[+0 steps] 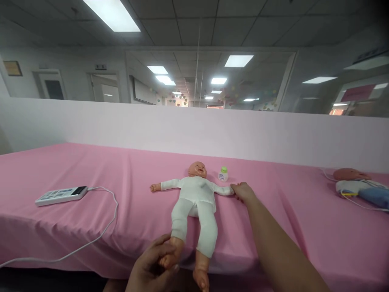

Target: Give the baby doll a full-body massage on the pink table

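Head view: your left hand [152, 263] clasps the already dressed baby doll's [196, 190] foot [165, 261], right hand [245, 193] pinches its sleeve [224, 190]; green-capped bottle [223, 175] stands untouched.

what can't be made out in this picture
Head view:
Doll: one hand, mostly hidden by the right hand; part of one foot, by the left hand.
Bottle: label too small to read.
Device: print too small to read.
Cable: far end cut off by left edge.
Second doll: lower end cut off by right edge.
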The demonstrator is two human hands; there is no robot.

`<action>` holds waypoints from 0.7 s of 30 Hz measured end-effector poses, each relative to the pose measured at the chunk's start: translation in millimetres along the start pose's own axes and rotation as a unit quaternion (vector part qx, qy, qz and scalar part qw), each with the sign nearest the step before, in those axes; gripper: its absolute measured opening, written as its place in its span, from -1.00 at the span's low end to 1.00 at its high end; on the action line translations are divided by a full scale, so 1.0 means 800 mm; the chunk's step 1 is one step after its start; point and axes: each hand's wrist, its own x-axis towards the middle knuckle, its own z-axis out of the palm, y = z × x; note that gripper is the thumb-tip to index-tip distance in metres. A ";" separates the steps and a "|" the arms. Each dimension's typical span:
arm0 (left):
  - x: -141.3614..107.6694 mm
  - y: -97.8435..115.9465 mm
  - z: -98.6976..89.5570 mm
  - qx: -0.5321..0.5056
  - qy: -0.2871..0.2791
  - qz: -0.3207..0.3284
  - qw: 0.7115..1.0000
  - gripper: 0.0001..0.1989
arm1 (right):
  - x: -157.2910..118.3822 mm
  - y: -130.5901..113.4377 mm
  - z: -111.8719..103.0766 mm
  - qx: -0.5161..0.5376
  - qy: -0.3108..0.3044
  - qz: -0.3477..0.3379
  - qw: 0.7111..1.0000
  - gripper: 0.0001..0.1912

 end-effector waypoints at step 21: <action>0.151 0.071 0.054 0.097 -0.086 0.064 0.989 -0.73 | -0.101 -0.073 0.070 -0.140 -0.078 -0.530 0.832 -0.63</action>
